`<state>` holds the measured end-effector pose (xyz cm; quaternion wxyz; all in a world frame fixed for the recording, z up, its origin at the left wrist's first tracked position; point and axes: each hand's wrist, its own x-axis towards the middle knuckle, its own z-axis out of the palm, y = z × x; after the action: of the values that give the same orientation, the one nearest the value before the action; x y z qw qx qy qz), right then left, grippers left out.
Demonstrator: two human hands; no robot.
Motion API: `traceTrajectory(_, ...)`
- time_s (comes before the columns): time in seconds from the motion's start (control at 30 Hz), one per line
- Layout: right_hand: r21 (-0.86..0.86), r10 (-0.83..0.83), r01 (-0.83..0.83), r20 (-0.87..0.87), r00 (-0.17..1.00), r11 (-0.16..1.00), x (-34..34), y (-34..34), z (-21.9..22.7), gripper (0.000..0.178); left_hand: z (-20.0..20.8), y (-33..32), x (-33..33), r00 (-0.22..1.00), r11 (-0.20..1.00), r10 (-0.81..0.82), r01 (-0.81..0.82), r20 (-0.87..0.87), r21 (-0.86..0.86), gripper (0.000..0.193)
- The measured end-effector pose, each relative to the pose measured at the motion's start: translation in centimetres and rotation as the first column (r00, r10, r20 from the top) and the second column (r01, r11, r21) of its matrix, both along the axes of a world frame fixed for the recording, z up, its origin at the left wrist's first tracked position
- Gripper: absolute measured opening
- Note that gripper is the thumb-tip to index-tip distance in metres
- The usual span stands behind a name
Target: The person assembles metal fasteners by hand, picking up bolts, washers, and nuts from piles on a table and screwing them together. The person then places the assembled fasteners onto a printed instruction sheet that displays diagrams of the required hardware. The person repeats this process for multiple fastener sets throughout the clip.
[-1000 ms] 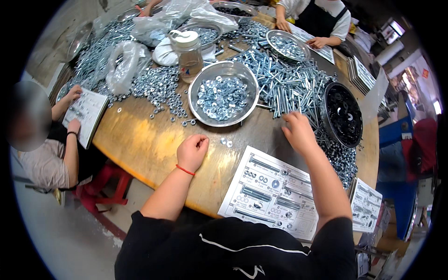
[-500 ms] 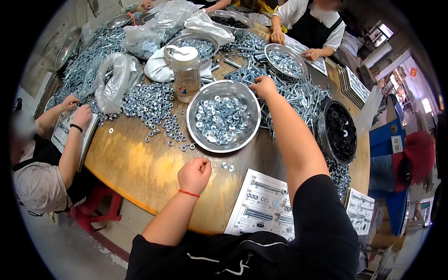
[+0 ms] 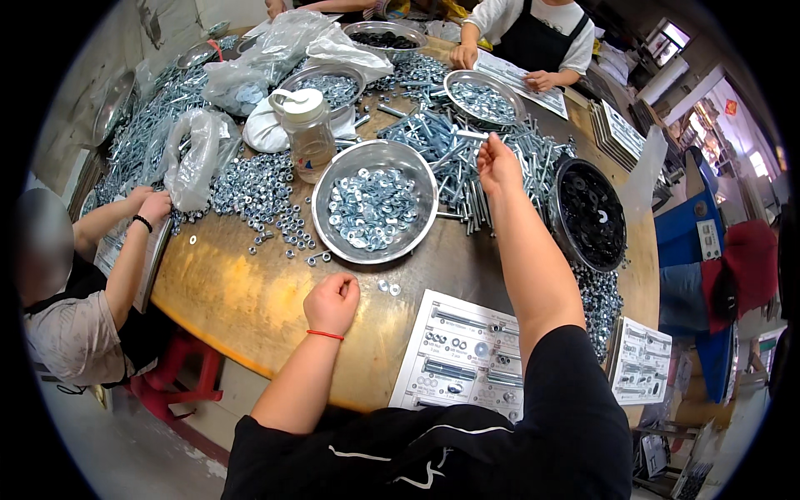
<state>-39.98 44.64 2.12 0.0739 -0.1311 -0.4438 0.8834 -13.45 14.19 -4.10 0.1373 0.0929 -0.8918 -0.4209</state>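
Observation:
My right hand (image 3: 502, 169) is raised over the heap of bolts (image 3: 458, 171), its fingertips pinching a silvery bolt (image 3: 472, 135) that points left. Closed into a loose fist, my left hand (image 3: 332, 303) rests above the wooden table near the steel bowl (image 3: 427, 225); whatever its fingers hold is hidden. That bowl contains many flat washers (image 3: 373, 208). Two loose washers (image 3: 388, 287) lie just right of my left hand. A printed card (image 3: 458, 354) with pictures of hardware lies on the table between my forearms.
Left of the bowl stand a clear plastic jug (image 3: 308, 142) and a spread of nuts (image 3: 254, 196). A bowl of black parts (image 3: 590, 215) sits to the right. Co-workers occupy the left (image 3: 92, 300) and far side (image 3: 542, 37). More cards are stacked at right (image 3: 642, 358).
My right hand has moved right and slightly nearer, and a bolt now shows in its fingers. My left hand stays closed near the bowl. The whole view has shifted a little.

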Motion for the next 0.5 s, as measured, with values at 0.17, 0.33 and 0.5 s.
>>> traceTrajectory(0.17,-0.083,0.094,-0.106,-0.131,0.987,0.991,5.8,2.4,5.8,0.013,0.2,0.1,0.0,0.999,1.0,0.011,-0.01,0.042,-0.023,0.011)
traceTrajectory(0.33,0.281,0.087,-0.016,-0.239,0.967,0.96,19.1,7.8,9.2,0.02,-1.7,0.2,-0.7,0.998,0.998,0.02,-0.016,0.067,-0.066,0.016)
traceTrajectory(0.5,0.548,-0.021,0.073,-0.1,0.995,0.833,33.3,13.8,8.6,0.032,-4.0,-1.8,-1.1,0.998,0.996,-0.067,0.067,0.0,0.063,0.02)
